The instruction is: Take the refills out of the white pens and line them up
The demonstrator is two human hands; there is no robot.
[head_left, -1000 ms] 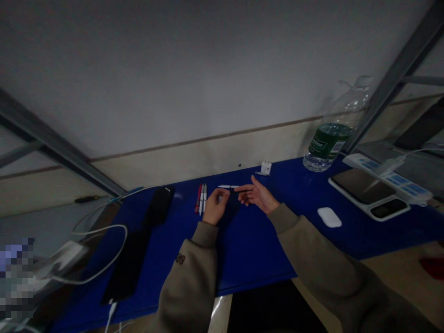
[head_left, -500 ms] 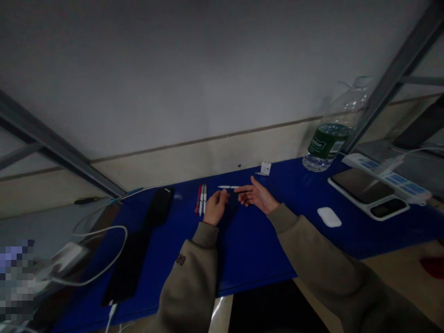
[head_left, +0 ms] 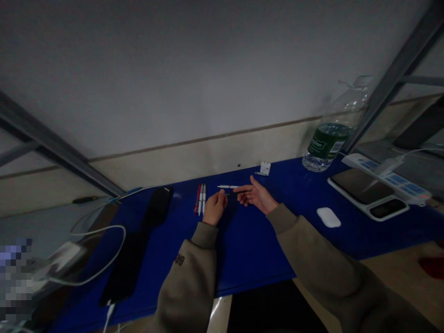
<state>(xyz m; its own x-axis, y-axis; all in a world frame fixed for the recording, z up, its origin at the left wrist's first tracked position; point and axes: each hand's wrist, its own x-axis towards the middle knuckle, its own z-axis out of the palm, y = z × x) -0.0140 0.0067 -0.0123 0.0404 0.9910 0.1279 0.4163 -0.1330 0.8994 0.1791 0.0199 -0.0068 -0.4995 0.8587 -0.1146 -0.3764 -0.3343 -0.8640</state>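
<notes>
My left hand (head_left: 215, 208) is closed in a pinch, thumb against fingers. A thin dark rod (head_left: 228, 194), perhaps a pen part, sticks out from its fingertips toward the right; its exact kind is too small and dim to tell. Facing it, my right hand (head_left: 256, 196) has its thumb raised and fingers loosely apart, with a dark line along the index finger that may be the rod's other end. Just behind the hands lies a white pen (head_left: 228, 187). Three pens side by side, one red (head_left: 197, 200) and two grey-white (head_left: 201, 200), lie left of my left hand.
On the blue tabletop (head_left: 249, 254) are a black phone (head_left: 160, 203), a dark tablet (head_left: 125, 268) with a cable, and a white charger (head_left: 265, 167). To the right stand a large water bottle (head_left: 326, 134), a white case (head_left: 328, 217), a scale (head_left: 367, 192) and a power strip (head_left: 405, 182).
My left hand has shifted slightly, and the thin rod shows more plainly beyond its fingertips. The right hand keeps nearly the same pose. The view has moved a little.
</notes>
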